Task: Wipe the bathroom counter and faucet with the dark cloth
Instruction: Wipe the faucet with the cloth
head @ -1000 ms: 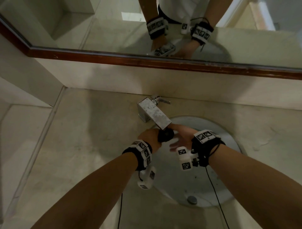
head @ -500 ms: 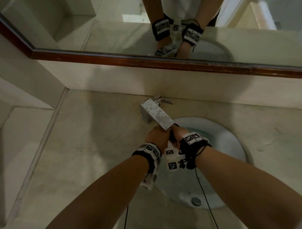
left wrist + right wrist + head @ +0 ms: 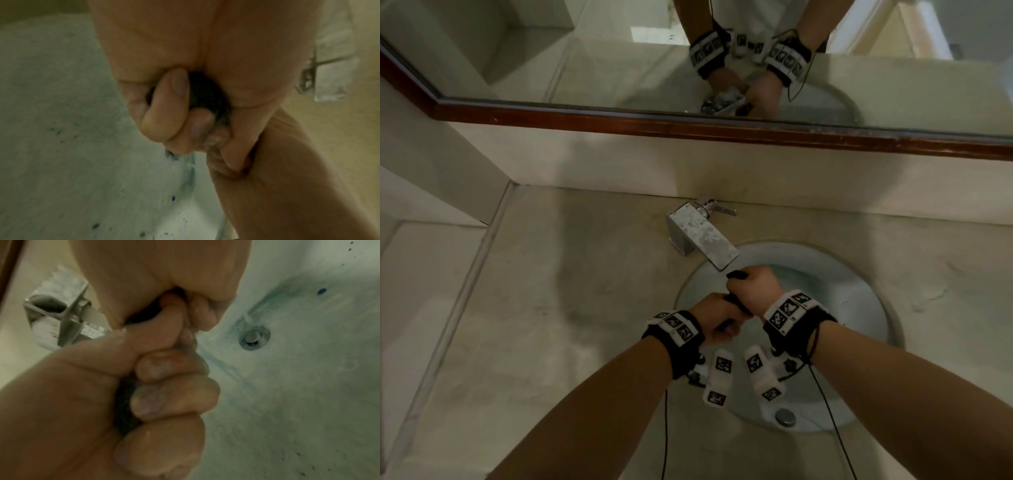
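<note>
No words or brand names could be read anywhere; only black-and-white square patterns were seen on the wrist bands. The dark cloth (image 3: 736, 287) was squeezed into a tight roll between two fists, and most of it was hidden inside them. The left hand (image 3: 717, 320) was curled tight around the near end of the cloth, and the right hand (image 3: 755, 291) was curled tight around the far end, with a small dark tip left sticking out past the right fist. In the left wrist view only a dark lump of cloth (image 3: 207, 95) was seen between the bent fingers (image 3: 170, 104). In the right wrist view a thin dark strip of cloth (image 3: 125, 404) was seen behind wet fingers (image 3: 170, 397). Both wrist views were blurry. The fists were held over the sink (image 3: 859, 308), just below the tip of the faucet (image 3: 705, 240). Blue streaks and dark spots were seen inside the sink (image 3: 308, 386), and some ran toward the drain (image 3: 254, 338). The faucet was spotted with white marks. The counter (image 3: 568, 291) was spread out to the left of the grip. The hands were shown again in the mirror (image 3: 619, 51) beyond the grip, cut off at the top edge.
</note>
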Available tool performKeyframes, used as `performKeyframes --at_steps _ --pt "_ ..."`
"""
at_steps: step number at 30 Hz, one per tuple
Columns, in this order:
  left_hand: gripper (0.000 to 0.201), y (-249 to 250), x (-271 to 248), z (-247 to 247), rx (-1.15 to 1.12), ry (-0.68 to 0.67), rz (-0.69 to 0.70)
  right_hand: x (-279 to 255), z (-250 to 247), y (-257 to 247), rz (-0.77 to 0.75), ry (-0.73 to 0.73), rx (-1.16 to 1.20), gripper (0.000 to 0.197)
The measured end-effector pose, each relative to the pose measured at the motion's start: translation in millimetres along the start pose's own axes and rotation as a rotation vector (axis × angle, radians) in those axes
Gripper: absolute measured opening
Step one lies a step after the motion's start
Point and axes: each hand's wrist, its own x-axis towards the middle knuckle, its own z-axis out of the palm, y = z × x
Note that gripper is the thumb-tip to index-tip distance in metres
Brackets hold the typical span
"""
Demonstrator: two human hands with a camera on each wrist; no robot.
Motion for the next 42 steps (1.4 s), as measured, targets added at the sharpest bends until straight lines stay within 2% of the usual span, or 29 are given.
performKeyframes --at_steps 3,5,7,10,13,15,16,17,18,19,21,23,26,28,31,35,39,42 --pt "0.018 3 -7 -1 -0.037 -0.059 -0.019 0 -4 1 0.003 -0.044 0.030 0.035" --pt "0.004 8 -12 -2 0.008 -0.064 -0.028 1 -9 -1 0.008 -0.081 0.077 0.026" --pt "0.017 11 -10 -6 0.015 -0.005 -0.039 4 -14 -2 0.049 -0.135 0.150 0.022" --pt "0.040 16 -2 -12 0.084 0.140 -0.008 10 -16 -1 0.193 -0.199 0.316 0.041" --pt "0.058 25 4 -13 0.257 0.298 0.133 19 -21 -7 0.346 -0.269 0.373 0.054" --pt "0.075 28 6 -14 0.458 0.350 0.220 29 -24 -9 0.474 -0.316 0.350 0.072" --pt "0.070 30 5 -13 0.525 0.359 0.246 36 -24 -7 0.517 -0.322 0.326 0.081" --pt "0.053 31 4 -13 0.554 0.379 0.271 39 -25 -9 0.537 -0.315 0.299 0.085" --pt "0.036 30 6 -14 0.580 0.409 0.288 40 -27 -12 0.535 -0.304 0.265 0.082" --pt "0.028 29 10 -17 0.599 0.441 0.320 36 -28 -17 0.520 -0.287 0.216 0.075" --pt "0.033 30 11 -20 0.592 0.457 0.352 31 -29 -22 0.407 -0.218 0.207 0.058" --pt "0.039 36 11 -20 0.547 0.432 0.320 31 -28 -19 0.262 -0.147 0.286 0.044" --pt "0.028 46 10 -20 0.436 0.339 0.222 31 -28 -15 0.203 -0.087 0.402 0.033" --pt "0.016 48 11 -21 0.362 0.284 0.161 29 -30 -16 0.180 -0.104 0.440 0.034" --pt "0.010 45 11 -25 0.183 0.207 0.042 29 -31 -15 0.147 -0.181 0.456 0.037" --pt "0.020 42 5 -31 0.031 0.152 -0.045 26 -27 -17 0.136 -0.250 0.457 0.047" --pt "0.037 38 5 -40 0.064 0.147 -0.061 21 -24 -17 0.095 -0.268 0.389 0.055" --pt "0.035 37 5 -42 0.152 0.158 -0.015 21 -24 -16 0.159 -0.274 0.397 0.053"
